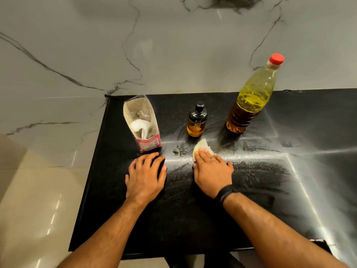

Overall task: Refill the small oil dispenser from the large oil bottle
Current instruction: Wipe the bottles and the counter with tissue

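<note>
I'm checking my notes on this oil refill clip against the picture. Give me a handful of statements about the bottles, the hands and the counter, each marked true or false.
1. The large oil bottle has its red cap on. True.
2. The small oil dispenser lies on its side. False: it stands upright with its black top on.
3. The right hand presses a tissue flat on the black counter. True.
4. The left hand grips the large oil bottle. False: it rests flat on the counter, empty, near the tissue box.
5. Drops of liquid sit on the counter just left of the tissue. True.
6. The tissue box stands to the right of the large oil bottle. False: it stands left of the dispenser.
</note>
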